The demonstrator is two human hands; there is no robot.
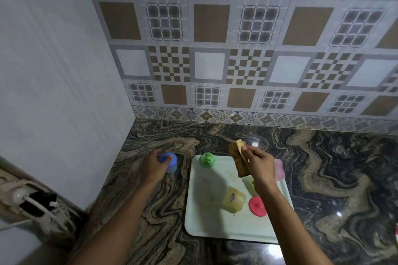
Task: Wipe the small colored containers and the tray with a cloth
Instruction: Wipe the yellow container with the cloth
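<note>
A pale tray lies on the marbled counter. On it stand a green container at the far left corner, a yellow one in the middle, a red one beside it, and a pale green one partly hidden by my right wrist. A pink container sits at the tray's right edge. My left hand grips a blue container standing on the counter left of the tray. My right hand holds a folded tan cloth above the tray.
A patterned tile wall rises behind the counter and a plain white wall closes the left side. A power strip with plugs and cables lies at the lower left. The dark marbled counter stretches to the right.
</note>
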